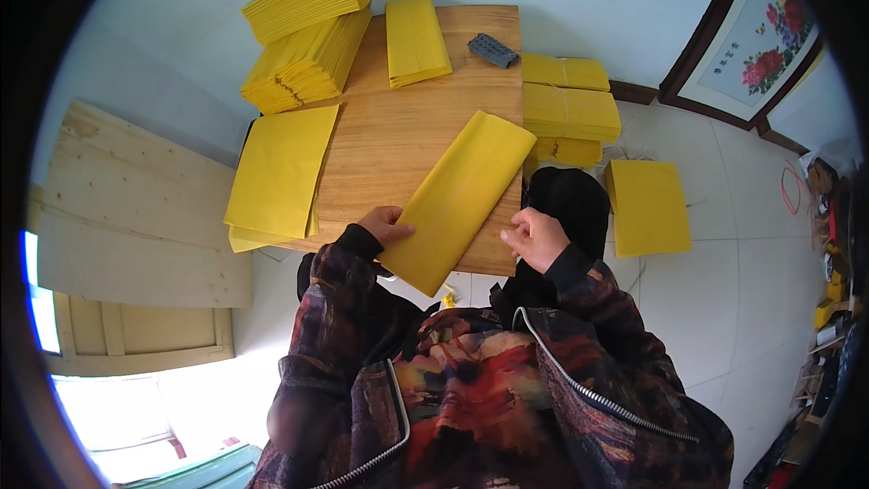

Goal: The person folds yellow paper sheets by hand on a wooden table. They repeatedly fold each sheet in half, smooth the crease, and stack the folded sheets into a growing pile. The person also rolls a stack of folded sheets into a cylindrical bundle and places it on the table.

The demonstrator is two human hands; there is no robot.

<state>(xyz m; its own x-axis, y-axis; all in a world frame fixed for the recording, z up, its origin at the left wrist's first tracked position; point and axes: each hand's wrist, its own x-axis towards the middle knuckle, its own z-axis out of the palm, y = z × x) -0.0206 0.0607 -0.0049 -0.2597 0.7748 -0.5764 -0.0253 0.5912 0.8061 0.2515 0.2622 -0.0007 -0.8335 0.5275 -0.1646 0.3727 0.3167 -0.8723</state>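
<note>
A long folded sheet of yellow paper (463, 199) lies aslant on the wooden table (362, 163), its near end jutting past the table's front edge. My left hand (384, 225) grips its left edge close to that near end, thumb on top. Just off the paper's right side, over the table's front right corner, is my right hand (538, 239). Its fingers are curled in, and I see nothing between them. To the left lie flat yellow sheets (282, 167), slightly fanned and overhanging the table edge.
Tall stacks of folded yellow paper (308, 54) fill the back left corner, beside a smaller folded pile (416, 41). A dark grey object (492, 50) rests at the back right. Tied yellow bundles (570, 109) stand right of the table; another yellow stack (650, 208) is further right.
</note>
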